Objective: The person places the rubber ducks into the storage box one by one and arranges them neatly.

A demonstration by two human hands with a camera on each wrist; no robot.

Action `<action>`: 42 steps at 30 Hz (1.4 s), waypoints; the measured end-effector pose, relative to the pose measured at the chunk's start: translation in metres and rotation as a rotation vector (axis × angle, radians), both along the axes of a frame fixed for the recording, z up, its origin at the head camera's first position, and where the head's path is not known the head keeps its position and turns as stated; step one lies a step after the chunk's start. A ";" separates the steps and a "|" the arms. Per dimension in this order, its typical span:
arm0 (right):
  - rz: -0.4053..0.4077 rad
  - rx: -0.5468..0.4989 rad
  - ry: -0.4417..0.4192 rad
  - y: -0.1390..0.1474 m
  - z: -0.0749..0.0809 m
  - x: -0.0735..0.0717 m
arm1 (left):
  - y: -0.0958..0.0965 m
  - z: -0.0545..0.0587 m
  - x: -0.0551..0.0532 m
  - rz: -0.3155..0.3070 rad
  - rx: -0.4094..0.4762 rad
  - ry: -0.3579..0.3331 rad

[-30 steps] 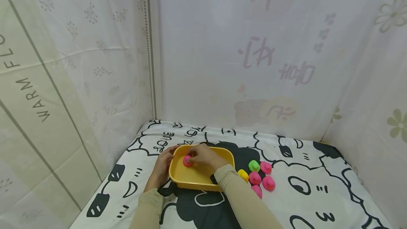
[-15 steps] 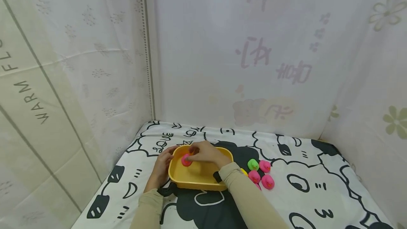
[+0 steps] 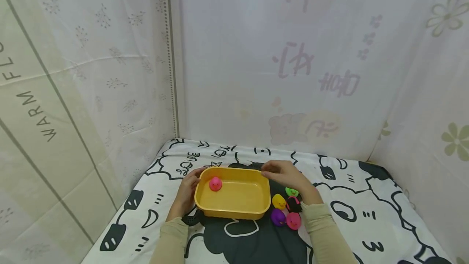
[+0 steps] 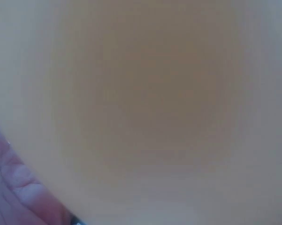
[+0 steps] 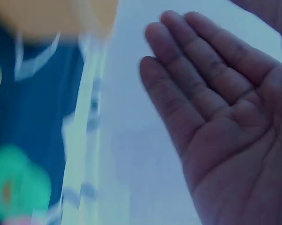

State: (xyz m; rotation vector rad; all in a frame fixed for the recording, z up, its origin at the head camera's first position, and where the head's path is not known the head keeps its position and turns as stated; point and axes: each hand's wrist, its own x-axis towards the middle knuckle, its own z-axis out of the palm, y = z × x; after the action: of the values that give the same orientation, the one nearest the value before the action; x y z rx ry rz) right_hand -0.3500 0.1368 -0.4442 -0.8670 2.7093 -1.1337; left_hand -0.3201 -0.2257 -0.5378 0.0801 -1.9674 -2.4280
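Note:
A yellow plastic tray (image 3: 238, 211) lies on the patterned cloth, with one pink rubber duck (image 3: 215, 183) inside near its left end. At the tray's left side my left hand (image 3: 187, 192) holds the wall, fingers round the far left corner; the left wrist view is mostly filled by a blurred yellowish surface. My right hand (image 3: 286, 174) is over the far right corner of the tray, holding nothing. Its palm and outstretched fingers (image 5: 211, 70) show in the right wrist view. Just below the right wrist sit a green duck (image 3: 292, 192) and a yellow duck (image 3: 279, 201).
A purple duck (image 3: 278, 217) and another pink duck (image 3: 294, 221) stand right of the tray. The right forearm (image 3: 324, 229) and wrist cover part of the duck group. White printed curtains (image 3: 256, 72) hang behind and beside the cloth-covered surface (image 3: 344, 199).
My right hand has let go of the pink duck in the tray and moved right to the tray's far right corner. The left hand has stayed at the tray's left side.

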 end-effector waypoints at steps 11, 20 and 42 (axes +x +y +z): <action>-0.305 -0.012 -0.025 0.101 -0.046 0.020 | 0.002 -0.001 0.003 0.007 -0.013 -0.004; -0.272 0.033 -0.054 0.097 -0.054 0.015 | -0.005 -0.001 0.007 0.007 -0.013 -0.001; -0.280 0.067 -0.017 0.099 -0.073 0.009 | 0.003 -0.002 0.002 0.007 -0.043 0.009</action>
State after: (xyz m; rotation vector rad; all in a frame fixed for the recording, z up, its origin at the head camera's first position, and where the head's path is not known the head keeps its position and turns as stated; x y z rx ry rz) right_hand -0.3410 0.2359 -0.5170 -0.4766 2.9017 -1.0793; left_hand -0.3184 -0.2226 -0.5396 0.0750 -2.0106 -2.3759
